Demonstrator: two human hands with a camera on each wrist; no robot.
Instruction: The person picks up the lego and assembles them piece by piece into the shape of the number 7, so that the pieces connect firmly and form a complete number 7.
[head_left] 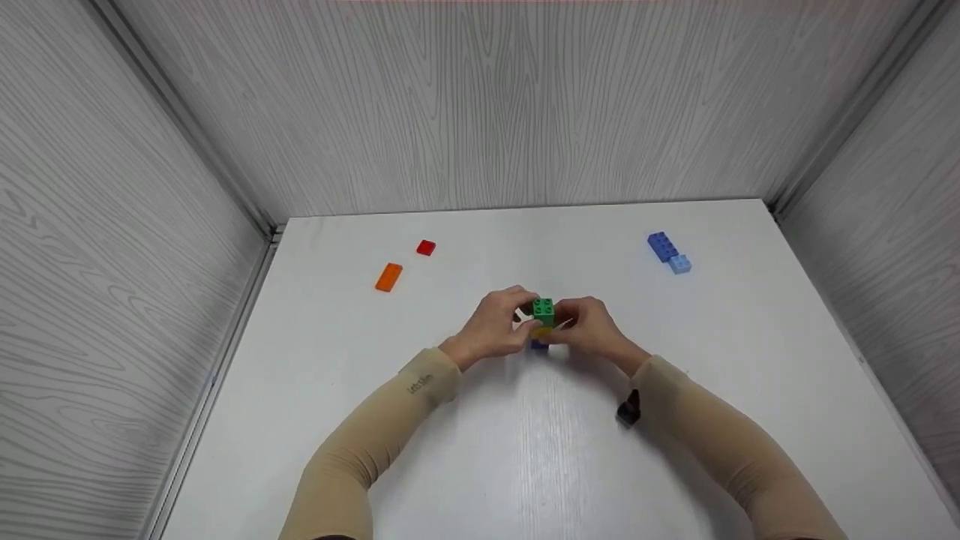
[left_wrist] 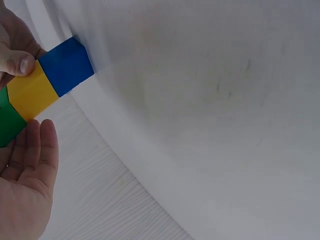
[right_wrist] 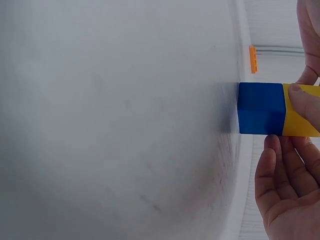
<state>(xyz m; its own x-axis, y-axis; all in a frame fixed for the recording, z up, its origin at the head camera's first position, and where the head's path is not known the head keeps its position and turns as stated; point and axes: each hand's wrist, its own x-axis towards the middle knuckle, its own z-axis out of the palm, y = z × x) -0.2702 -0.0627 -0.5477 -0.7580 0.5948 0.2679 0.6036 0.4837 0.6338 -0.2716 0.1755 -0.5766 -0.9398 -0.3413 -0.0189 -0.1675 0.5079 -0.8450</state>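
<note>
A small upright stack of toy building bricks stands at mid-table between the two hands. A green brick (head_left: 543, 309) with studs is on top, a yellow brick (right_wrist: 295, 120) is in the middle and a dark blue brick (right_wrist: 261, 107) is lowest, close over the tabletop. From the left side, my left hand (head_left: 495, 324) pinches the green brick, thumb nearer me and fingers beyond. My right hand (head_left: 592, 330) grips the stack from the right at the yellow brick. In the left wrist view a thumb presses the yellow brick and fingertips lie along the stack's other side.
On the white table (head_left: 337, 420), a red brick (head_left: 426, 247) and an orange brick (head_left: 388, 277) lie at the back left. A blue brick (head_left: 663, 247) and a light blue brick (head_left: 680, 264) lie together at the back right. Grey wood-grain panels (head_left: 480, 105) enclose the table's back and sides.
</note>
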